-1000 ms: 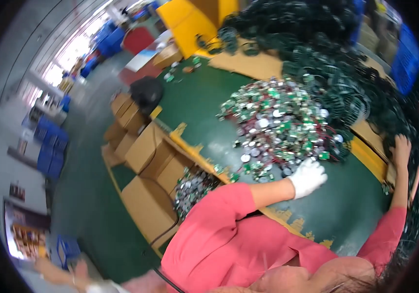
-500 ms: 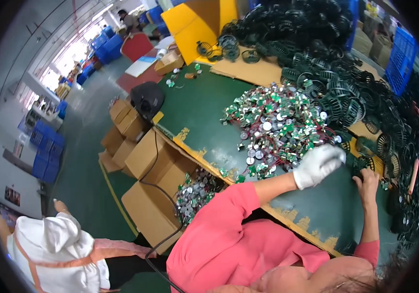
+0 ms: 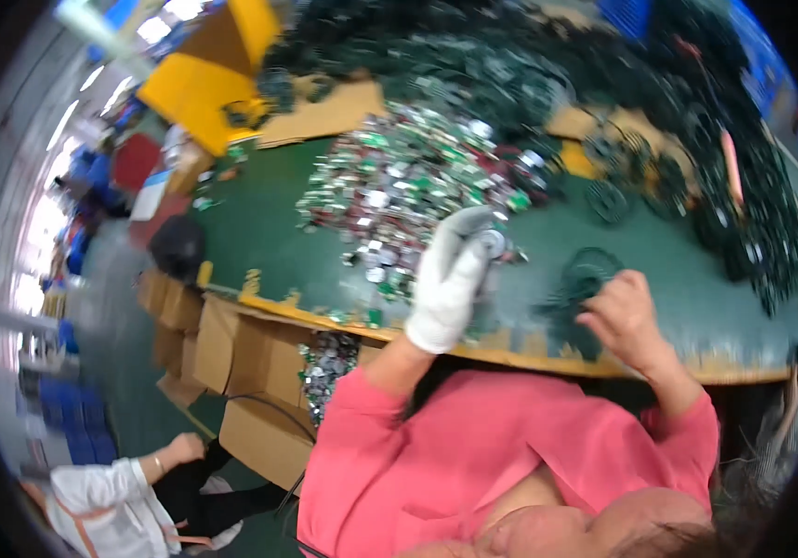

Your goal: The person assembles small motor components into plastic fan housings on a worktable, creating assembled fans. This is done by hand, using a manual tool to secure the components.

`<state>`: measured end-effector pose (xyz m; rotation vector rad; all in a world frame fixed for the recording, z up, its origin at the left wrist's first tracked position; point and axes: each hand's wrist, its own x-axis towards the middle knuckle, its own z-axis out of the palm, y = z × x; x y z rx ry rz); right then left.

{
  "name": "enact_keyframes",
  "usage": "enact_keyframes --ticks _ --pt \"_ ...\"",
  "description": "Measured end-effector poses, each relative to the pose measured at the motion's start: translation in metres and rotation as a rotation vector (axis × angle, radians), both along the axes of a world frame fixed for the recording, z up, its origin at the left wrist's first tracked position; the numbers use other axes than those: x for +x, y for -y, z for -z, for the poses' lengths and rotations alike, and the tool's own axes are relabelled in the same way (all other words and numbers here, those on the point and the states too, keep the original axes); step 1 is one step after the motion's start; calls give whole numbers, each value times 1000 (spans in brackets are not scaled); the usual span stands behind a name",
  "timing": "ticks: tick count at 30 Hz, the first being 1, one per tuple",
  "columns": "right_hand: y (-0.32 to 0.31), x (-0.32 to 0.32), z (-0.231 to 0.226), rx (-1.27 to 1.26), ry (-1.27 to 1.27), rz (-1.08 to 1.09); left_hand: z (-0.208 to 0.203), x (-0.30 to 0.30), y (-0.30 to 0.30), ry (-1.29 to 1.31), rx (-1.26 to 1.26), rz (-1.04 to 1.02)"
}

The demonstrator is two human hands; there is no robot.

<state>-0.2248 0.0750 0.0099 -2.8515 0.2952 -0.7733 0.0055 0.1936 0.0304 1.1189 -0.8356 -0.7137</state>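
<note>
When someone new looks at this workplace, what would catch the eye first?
Probably the glittering heap of green and silver parts, mid-left on the green table. Behind it spreads a dark mass of round frames. In front, the white-gloved left hand holds a silver disc.

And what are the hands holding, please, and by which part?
Left hand: a silver disc, by its edge; right hand: at a green ring, grip unclear.

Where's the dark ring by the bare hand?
Head view, right of centre: the dark ring is up-left of the bare right hand, against the green tabletop; contact is too blurred to tell.
</note>
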Motion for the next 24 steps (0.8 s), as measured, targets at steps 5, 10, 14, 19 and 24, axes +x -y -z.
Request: enact_keyframes --ticks 5,10,14,19,24 --pt "-29 -9 52 137 -82 0 13 -11 -7 -51 270 287" --pt "-32 -15 32 225 54 78 27 -36 -5 214 360 364" --pt "-35 -6 30 208 136 25 30 -59 -5 400 407 472" --pt "-25 -10 32 166 86 81 40 -64 -4 712 315 340" --pt "-9 -18 29 -30 -112 152 56 -67 1 1189 264 299"
